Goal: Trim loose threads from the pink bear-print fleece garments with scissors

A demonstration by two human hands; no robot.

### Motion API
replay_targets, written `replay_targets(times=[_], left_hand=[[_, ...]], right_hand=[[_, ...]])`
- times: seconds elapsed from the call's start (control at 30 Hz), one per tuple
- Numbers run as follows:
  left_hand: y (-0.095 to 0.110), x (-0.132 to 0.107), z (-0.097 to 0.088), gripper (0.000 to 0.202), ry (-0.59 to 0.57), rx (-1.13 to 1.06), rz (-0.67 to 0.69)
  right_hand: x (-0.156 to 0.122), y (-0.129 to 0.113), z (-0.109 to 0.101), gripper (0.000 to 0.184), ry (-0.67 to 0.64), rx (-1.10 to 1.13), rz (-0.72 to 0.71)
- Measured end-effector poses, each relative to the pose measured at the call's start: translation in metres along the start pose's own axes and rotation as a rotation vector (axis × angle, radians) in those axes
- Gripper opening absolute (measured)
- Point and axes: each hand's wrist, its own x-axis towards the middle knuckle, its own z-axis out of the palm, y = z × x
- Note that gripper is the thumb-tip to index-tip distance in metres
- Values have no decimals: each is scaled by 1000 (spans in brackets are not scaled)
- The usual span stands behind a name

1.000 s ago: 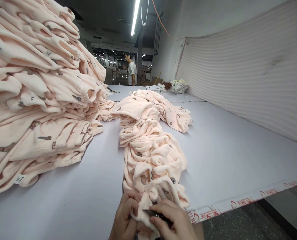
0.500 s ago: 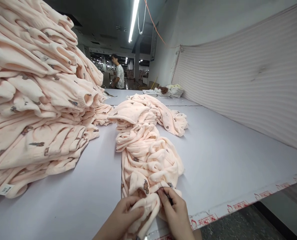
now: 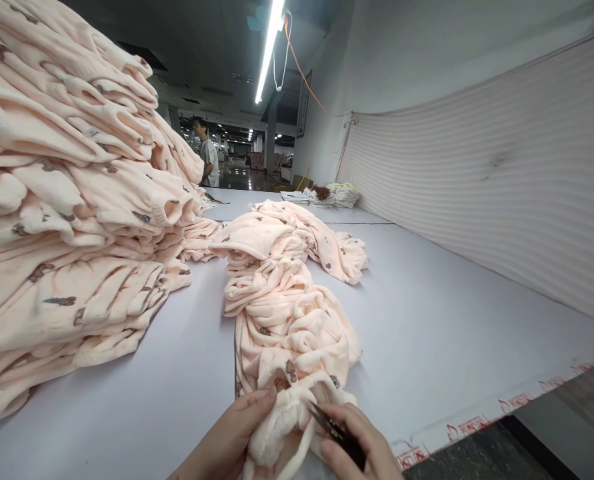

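Left hand [image 3: 239, 430] grips pink garment [image 3: 279, 427]; right hand [image 3: 361, 443] grips dark snips [image 3: 337, 430].
Unreadable red print [image 3: 467, 427] lines the near edge of the surface [image 3: 457, 313].

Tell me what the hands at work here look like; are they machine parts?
No, they are a person's hands. Neither the left hand nor the right hand wears a glove, and no ring or watch shows. The left forearm is bare, no sleeve in view; the right one is mostly out of frame. Neither has cables.
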Motion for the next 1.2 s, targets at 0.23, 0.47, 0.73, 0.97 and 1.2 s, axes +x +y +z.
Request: replay_targets(times=[0.23, 0.47, 0.73, 0.97, 1.2], left_hand=[[-2, 4, -5, 28, -13, 20, 1], [3, 6, -3, 27, -12, 40, -24], [11, 6, 0, 21, -86, 7, -19], [21, 13, 2, 27, -200, -6, 11], [17, 19, 9, 26, -157, -49, 96]], right_hand=[[10, 0, 18, 20, 2, -526, -261], [12, -3, 13, 22, -9, -534, -279], [12, -4, 17, 23, -12, -389, -198], [11, 2, 22, 26, 88, -435, -227], [2, 9, 34, 24, 128, -291, -350]])
